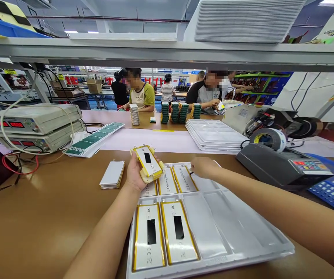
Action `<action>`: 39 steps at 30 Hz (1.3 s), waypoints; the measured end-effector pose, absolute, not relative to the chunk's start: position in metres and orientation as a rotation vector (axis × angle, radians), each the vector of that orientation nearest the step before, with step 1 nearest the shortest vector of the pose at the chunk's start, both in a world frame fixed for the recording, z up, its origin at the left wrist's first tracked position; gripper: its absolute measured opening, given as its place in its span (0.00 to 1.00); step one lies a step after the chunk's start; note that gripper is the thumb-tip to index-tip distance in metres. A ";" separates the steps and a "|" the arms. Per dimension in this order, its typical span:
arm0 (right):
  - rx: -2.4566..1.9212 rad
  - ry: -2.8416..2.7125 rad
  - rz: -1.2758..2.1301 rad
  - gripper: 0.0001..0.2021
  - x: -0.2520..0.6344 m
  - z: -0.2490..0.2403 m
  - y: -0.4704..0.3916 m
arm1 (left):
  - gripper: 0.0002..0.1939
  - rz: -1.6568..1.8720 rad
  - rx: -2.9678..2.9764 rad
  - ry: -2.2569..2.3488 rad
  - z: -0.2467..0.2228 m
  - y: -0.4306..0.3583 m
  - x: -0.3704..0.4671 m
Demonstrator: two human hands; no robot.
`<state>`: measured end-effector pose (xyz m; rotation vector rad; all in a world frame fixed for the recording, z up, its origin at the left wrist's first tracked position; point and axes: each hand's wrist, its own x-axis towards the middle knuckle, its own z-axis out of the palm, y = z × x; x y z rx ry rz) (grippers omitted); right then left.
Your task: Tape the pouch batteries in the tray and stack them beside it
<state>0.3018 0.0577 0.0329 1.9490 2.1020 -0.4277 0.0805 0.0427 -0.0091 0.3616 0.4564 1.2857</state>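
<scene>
My left hand (134,173) is closed around a pale yellow holder (148,179). On it lies a flat white battery cell (148,160) with yellow edges and a black patch, raised over the tray's far left corner. My right hand (203,167) is pinched above the far row of the white plastic tray (244,236), beside a battery cell (185,179). A small dark piece shows at its fingertips, too small to name. In the near row sit two more battery cells (142,248) (172,246), each bearing a black patch.
Left of the tray lies a stack of white cards (111,175). A grey tape dispenser (283,166) and blue basket (332,193) stand right. Stacked trays (216,133) are behind, instruments (36,124) left. A shelf (167,50) crosses overhead; people work beyond.
</scene>
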 end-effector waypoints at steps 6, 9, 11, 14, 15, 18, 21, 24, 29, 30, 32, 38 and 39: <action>1.993 1.994 -0.977 0.14 0.304 0.026 0.060 | 0.30 1.264 0.341 0.466 -0.006 0.039 0.081; 2.007 2.042 -1.088 0.11 0.301 0.036 0.062 | 0.30 1.254 0.333 0.446 -0.008 0.038 0.081; 2.060 2.153 -1.205 0.11 0.293 0.049 0.066 | 0.31 1.227 0.326 0.430 -0.010 0.039 0.080; 2.075 2.303 -1.501 0.10 0.267 0.067 0.071 | 0.31 1.175 0.344 0.367 -0.009 0.038 0.081; 2.046 2.325 -1.581 0.08 0.255 0.070 0.072 | 0.31 1.166 0.352 0.347 -0.009 0.037 0.081; 1.964 2.426 -1.536 0.05 0.219 0.068 0.073 | 0.30 1.184 0.367 0.323 -0.006 0.035 0.081; 1.899 2.532 -1.281 0.07 0.198 0.064 0.071 | 0.31 1.234 0.387 0.328 -0.006 0.034 0.080; 1.823 2.651 -0.777 0.10 0.200 0.072 0.062 | 0.31 1.247 0.412 0.338 -0.004 0.033 0.078; 1.898 2.677 -0.434 0.17 0.241 0.082 0.039 | 0.35 1.172 0.447 0.271 0.003 0.030 0.074; 1.939 2.659 -0.460 0.19 0.253 0.078 0.035 | 0.35 1.169 0.452 0.260 0.004 0.029 0.073; 1.987 2.627 -0.519 0.19 0.279 0.062 0.032 | 0.34 1.195 0.459 0.246 0.005 0.029 0.070; 2.040 2.615 -0.706 0.17 0.339 0.001 0.030 | 0.23 1.318 0.469 0.367 -0.001 0.035 0.060; 2.049 2.617 -0.724 0.16 0.342 -0.006 0.030 | 0.21 1.328 0.458 0.414 -0.001 0.036 0.059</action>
